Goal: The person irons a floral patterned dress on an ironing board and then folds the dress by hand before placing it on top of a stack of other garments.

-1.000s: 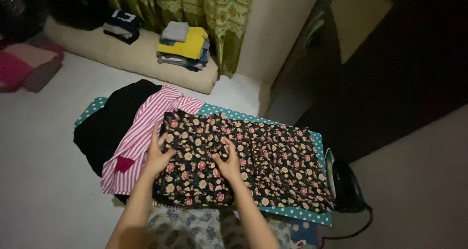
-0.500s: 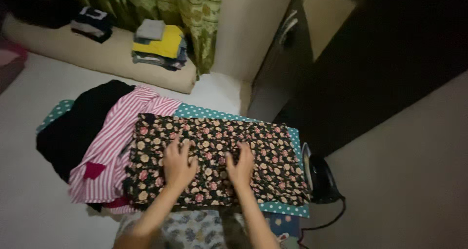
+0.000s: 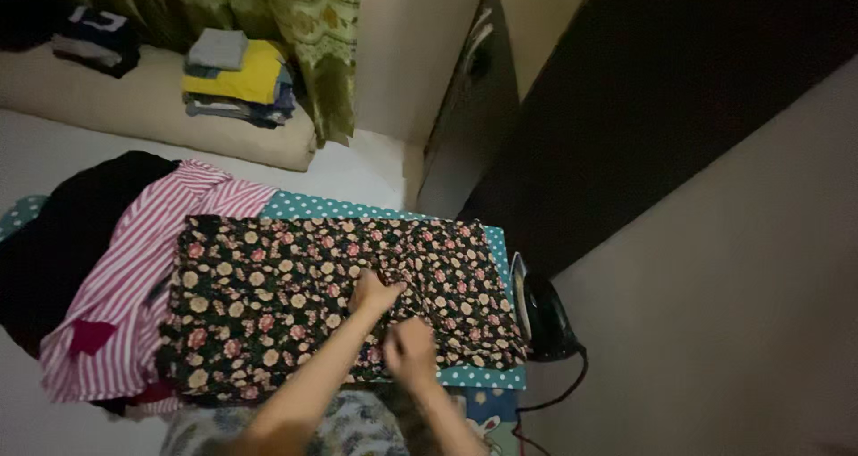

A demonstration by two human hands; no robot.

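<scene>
A dark floral garment [image 3: 295, 300] lies spread flat over a teal dotted ironing pad [image 3: 322, 208]. My left hand [image 3: 374, 291] rests on the cloth near its middle, fingers spread and pressing down. My right hand [image 3: 409, 349] sits lower and to the right on the same cloth, close to the near edge, with the fingers curled; whether it pinches the fabric I cannot tell. Both forearms reach in from the bottom of the head view.
A pink striped garment [image 3: 134, 268] and a black one [image 3: 63, 233] lie heaped left of the floral cloth. A dark iron [image 3: 543, 313] with its cord stands at the pad's right end. Folded clothes [image 3: 237, 81] sit on a cushion by a green curtain [image 3: 304, 27].
Both hands have slid rightward across the floral cloth and come closer together. The right hand's fingers have curled. The view has shifted so the pad sits further left.
</scene>
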